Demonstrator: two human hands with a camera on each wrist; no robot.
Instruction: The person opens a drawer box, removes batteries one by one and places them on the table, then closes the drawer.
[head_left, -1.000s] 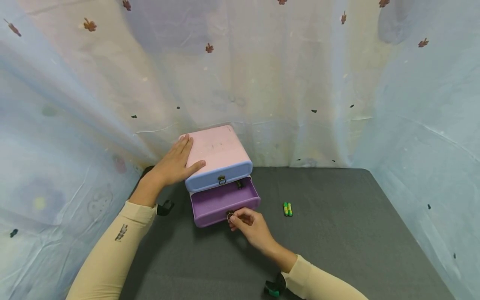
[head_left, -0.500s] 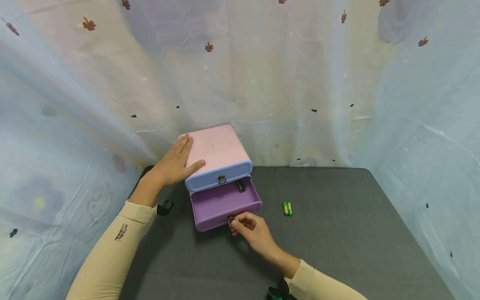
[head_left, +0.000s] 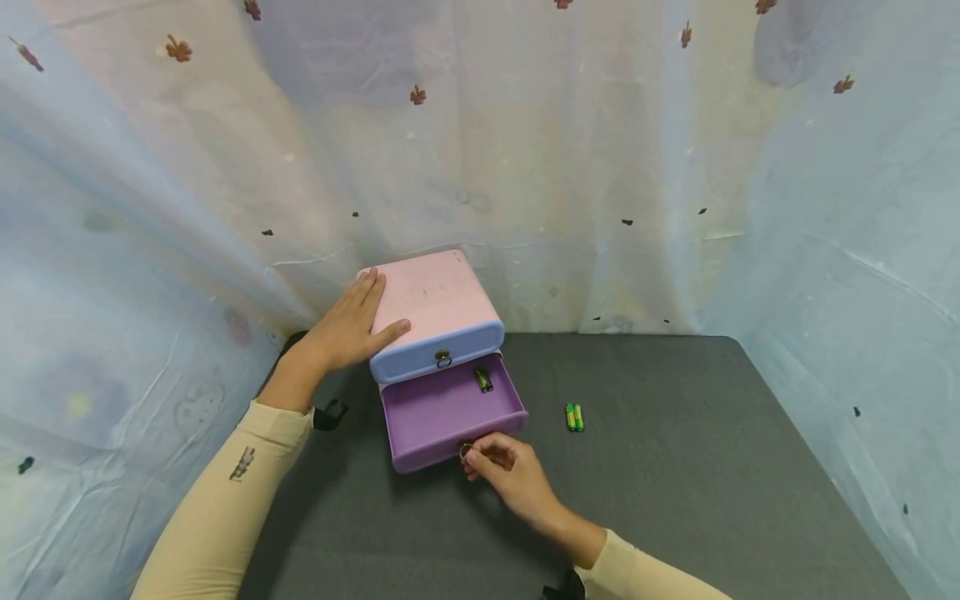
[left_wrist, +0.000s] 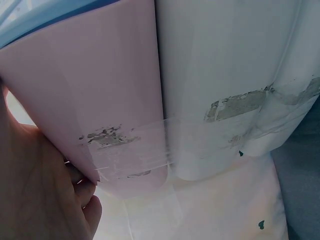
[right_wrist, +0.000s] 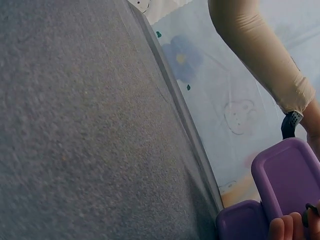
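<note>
A small drawer cabinet with a pink top [head_left: 431, 292] and a blue top drawer [head_left: 408, 357] stands at the back left of the table. Beneath the blue front, a purple drawer [head_left: 427, 417] is pulled out, with dark-and-green batteries [head_left: 483, 381] lying inside. My left hand [head_left: 345, 329] rests on the pink top's left edge, thumb extended over the surface. At the purple front, my right hand [head_left: 510, 479] pinches the metal ring pull [head_left: 466, 452]. In the right wrist view, only the fingertips [right_wrist: 287, 227] show beside the purple front.
Two green batteries [head_left: 574, 417] lie side by side on the dark grey table [head_left: 675, 467], right of the cabinet. A patterned curtain [head_left: 525, 167] hangs behind the table and along both sides. Another purple drawer front [right_wrist: 243, 220] appears in the right wrist view.
The purple drawer has slid farther out toward me, with my right hand moving along on its ring. More of the batteries inside shows. My left hand has stayed on the cabinet.
</note>
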